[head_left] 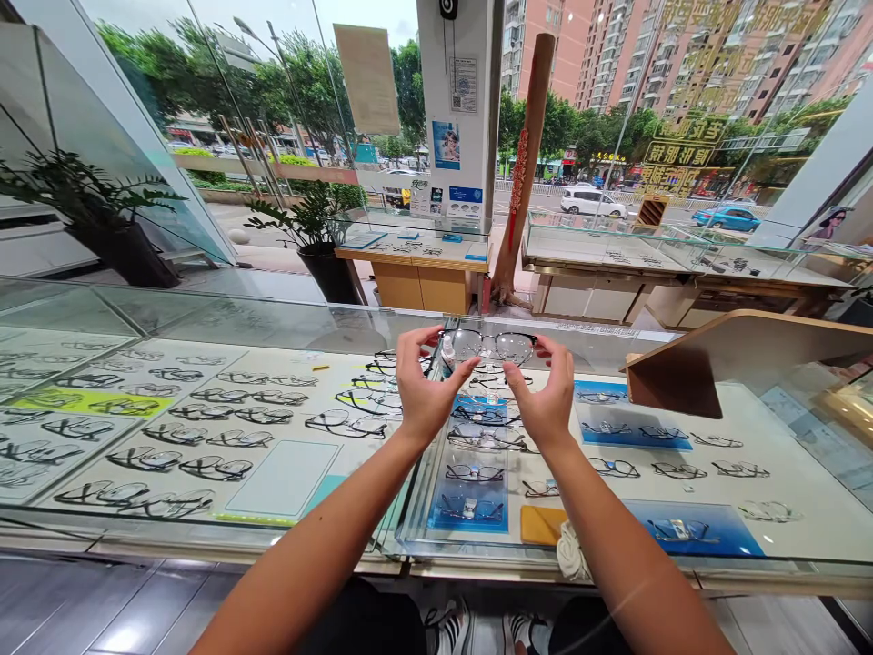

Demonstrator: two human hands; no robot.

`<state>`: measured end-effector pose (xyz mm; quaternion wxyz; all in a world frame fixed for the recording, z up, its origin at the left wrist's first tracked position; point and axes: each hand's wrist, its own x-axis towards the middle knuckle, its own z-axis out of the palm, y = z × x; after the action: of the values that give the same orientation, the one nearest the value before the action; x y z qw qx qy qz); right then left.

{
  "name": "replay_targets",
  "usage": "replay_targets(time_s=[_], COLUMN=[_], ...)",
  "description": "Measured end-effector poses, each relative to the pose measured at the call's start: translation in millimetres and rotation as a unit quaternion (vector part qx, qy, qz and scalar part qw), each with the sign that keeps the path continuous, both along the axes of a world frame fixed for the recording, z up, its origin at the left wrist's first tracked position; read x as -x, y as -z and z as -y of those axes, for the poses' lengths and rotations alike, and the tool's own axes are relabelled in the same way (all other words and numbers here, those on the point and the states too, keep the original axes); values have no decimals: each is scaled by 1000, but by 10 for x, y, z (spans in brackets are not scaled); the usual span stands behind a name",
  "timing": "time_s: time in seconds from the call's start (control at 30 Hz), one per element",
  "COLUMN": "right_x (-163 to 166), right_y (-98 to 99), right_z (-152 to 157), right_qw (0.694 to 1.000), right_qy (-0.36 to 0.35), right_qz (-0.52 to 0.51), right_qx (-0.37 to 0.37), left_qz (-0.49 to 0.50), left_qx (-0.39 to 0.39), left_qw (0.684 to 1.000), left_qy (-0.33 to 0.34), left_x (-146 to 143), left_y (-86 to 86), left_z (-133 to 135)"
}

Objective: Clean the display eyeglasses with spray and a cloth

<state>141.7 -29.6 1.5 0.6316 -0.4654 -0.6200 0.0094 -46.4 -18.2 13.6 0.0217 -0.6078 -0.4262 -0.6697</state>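
Glasses (489, 346) pinched between left hand (426, 387) and right hand (546, 396).

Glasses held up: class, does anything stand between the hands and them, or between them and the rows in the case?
Nothing between: the left hand and right hand pinch the glasses at their ends. The case's glass top lies between them and the rows below.

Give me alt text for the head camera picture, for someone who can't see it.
The left hand and right hand hold a pair of glasses by its sides above a glass counter lined with rows of frames. A yellow cloth lies at its near edge.
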Motion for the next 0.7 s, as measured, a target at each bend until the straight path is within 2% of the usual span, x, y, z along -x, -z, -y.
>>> replay_targets(time_s=[0.27,0.7], right_x=[3,-1], right_y=[-9,-19], right_z=[11,15], right_qw=[999,999], right_qy=[33,18], right_qz=[17,3], right_qx=[-34,-39], left_qz=[3,4], left_qx=[27,27], left_qw=[999,999], left_qy=[22,22], left_x=[-3,-3], left_y=[26,32], left_z=[-25,-29])
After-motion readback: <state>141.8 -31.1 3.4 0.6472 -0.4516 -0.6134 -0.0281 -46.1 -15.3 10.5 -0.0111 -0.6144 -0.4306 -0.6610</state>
